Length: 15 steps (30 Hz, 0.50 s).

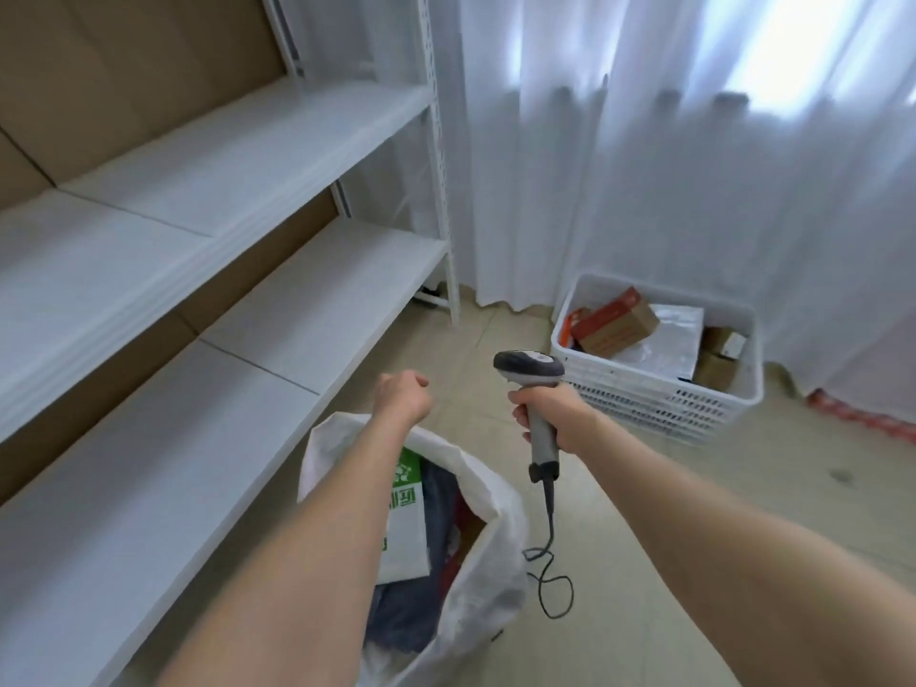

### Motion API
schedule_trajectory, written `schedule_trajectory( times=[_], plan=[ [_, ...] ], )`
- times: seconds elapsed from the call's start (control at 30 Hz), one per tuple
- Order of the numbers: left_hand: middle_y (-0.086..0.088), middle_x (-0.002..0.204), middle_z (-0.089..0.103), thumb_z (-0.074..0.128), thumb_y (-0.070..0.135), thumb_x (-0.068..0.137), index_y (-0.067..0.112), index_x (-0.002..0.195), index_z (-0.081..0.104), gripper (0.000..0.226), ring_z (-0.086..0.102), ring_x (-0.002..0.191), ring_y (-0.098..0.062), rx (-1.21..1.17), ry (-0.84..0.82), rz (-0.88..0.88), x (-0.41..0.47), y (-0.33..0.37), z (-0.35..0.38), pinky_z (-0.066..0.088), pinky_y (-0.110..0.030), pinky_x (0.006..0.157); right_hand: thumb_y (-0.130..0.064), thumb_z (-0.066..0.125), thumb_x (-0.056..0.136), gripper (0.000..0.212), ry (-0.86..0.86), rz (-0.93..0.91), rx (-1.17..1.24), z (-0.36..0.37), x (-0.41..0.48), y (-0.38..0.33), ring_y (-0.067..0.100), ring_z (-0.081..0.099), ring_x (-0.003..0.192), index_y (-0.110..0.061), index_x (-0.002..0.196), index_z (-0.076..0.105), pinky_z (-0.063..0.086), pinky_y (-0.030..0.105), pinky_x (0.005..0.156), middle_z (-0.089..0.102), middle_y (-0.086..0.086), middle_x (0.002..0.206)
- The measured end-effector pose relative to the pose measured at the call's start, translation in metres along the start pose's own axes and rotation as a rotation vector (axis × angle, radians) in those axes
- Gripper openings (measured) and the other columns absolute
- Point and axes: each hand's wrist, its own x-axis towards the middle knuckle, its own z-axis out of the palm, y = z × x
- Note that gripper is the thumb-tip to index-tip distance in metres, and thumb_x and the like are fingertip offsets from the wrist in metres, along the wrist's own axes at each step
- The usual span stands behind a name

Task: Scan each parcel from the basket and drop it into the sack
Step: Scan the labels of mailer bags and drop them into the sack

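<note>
The grey corded scanner (pixel 530 369) is gripped by the right hand (pixel 543 419). The left hand (pixel 401 396) is held curled and empty over the near white woven sack (pixel 495 538). Next, a cardboard parcel (pixel 614 322) probably must be fetched from the far-right white plastic basket (pixel 659 404).

Right hand (pixel 550 414) grips the scanner (pixel 528 371) by its handle. Left hand (pixel 401 394), curled and empty, hangs above the open sack (pixel 495 562) holding parcels (pixel 404 518). Basket (pixel 659 409) of boxes (pixel 614 324) stands on the floor (pixel 694 488) beyond.
</note>
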Motion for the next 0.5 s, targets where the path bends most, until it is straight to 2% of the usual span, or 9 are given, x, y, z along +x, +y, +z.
schedule_trajectory(
  times=[0.17, 0.3, 0.4, 0.5],
  plan=[
    [-0.013, 0.14, 0.035, 0.055, 0.014, 0.09, 0.021, 0.127, 0.059, 0.037, 0.05, 0.121, -0.028, 0.014, -0.034, 0.155, -0.021, 0.07, -0.012, 0.037, -0.035, 0.109, -0.003, 0.06, 0.091, 0.01, 0.103, -0.092, 0.161, -0.056, -0.039, -0.034, 0.018, 0.053, 0.056, -0.008, 0.086, 0.052, 0.048, 0.035, 0.064, 0.056, 0.008, 0.066],
    [-0.014, 0.142, 0.036, 0.054, 0.013, 0.091, 0.019, 0.127, 0.059, 0.037, 0.042, 0.129, -0.025, 0.019, -0.061, 0.234, -0.029, 0.129, 0.002, 0.034, -0.032, 0.111, -0.004, 0.064, 0.089, 0.014, 0.157, -0.123, 0.269, -0.109, -0.05, -0.043, 0.024, 0.062, 0.073, -0.006, 0.101, 0.057, 0.053, 0.049, 0.088, 0.065, 0.013, 0.085],
    [-0.014, 0.142, 0.035, 0.054, 0.013, 0.089, 0.02, 0.125, 0.06, 0.036, 0.043, 0.129, -0.025, 0.025, -0.079, 0.283, -0.033, 0.179, 0.022, 0.036, -0.033, 0.11, -0.005, 0.065, 0.088, 0.021, 0.164, -0.131, 0.337, -0.156, -0.047, -0.049, 0.023, 0.064, 0.07, -0.004, 0.108, 0.058, 0.057, 0.043, 0.074, 0.065, 0.013, 0.084],
    [-0.016, 0.142, 0.035, 0.053, 0.011, 0.09, 0.019, 0.126, 0.059, 0.038, 0.041, 0.129, -0.026, 0.041, -0.088, 0.313, -0.029, 0.233, 0.049, 0.032, -0.033, 0.112, -0.009, 0.067, 0.088, 0.021, 0.168, -0.116, 0.391, -0.208, -0.031, -0.053, 0.021, 0.063, 0.068, -0.006, 0.107, 0.058, 0.055, 0.042, 0.071, 0.065, 0.01, 0.077]
  ],
)
